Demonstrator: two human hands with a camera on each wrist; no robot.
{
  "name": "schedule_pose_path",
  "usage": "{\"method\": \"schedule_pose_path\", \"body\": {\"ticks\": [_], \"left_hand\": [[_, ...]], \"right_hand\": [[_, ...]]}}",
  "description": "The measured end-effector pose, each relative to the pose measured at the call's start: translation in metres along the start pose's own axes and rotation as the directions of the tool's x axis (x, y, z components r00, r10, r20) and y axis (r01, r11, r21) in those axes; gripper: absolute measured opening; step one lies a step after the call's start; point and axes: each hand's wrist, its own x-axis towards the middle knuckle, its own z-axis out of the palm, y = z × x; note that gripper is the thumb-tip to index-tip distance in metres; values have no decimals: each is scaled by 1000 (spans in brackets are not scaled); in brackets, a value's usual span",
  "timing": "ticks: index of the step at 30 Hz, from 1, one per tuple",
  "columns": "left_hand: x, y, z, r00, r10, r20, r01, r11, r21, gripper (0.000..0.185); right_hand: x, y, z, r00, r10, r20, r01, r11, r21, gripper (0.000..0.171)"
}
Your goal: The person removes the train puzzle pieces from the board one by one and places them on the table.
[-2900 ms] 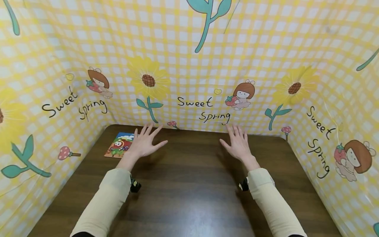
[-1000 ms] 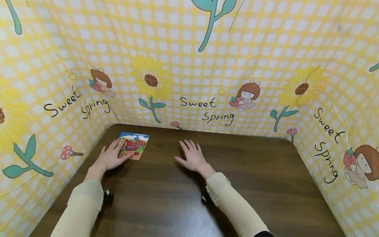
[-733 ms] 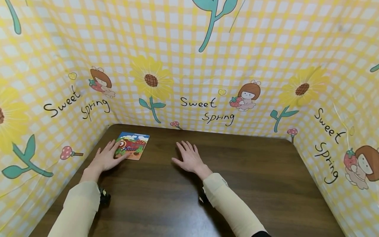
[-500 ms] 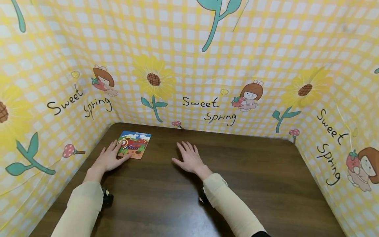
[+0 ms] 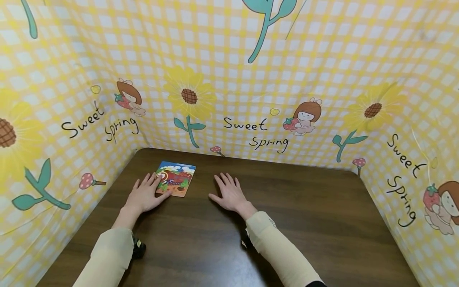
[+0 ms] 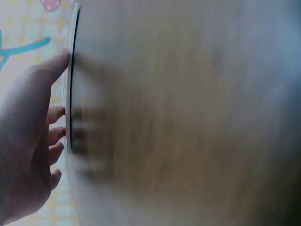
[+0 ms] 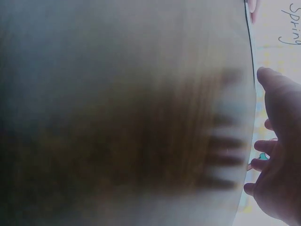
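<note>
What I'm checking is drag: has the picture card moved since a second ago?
Yes. Touched by the left hand, the picture card has slid right, nearer the mushroom on the back wall.

Dark wooden table (image 5: 287,223), picture card (image 5: 176,184), both hands flat

A picture card (image 5: 175,184) lies at the tabletop's (image 5: 287,223) far left, left hand (image 5: 145,196) on its near-left corner, right hand (image 5: 230,194) flat just right of it

one picture card (image 5: 175,184), two hands, one table (image 5: 287,223).
</note>
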Motion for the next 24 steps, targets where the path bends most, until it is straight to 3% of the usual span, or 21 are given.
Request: {"method": "schedule_pose_path", "body": {"ticks": [15,24], "left_hand": [[-10,31,2,999,16,-35,-15,999,30,89],[-10,56,7,999,34,-41,-33,999,35,86]], "right_hand": [[2,-15,2,999,-26,22,26,999,23,78],[-2,-10,4,999,-22,37,21,999,24,77]]}}
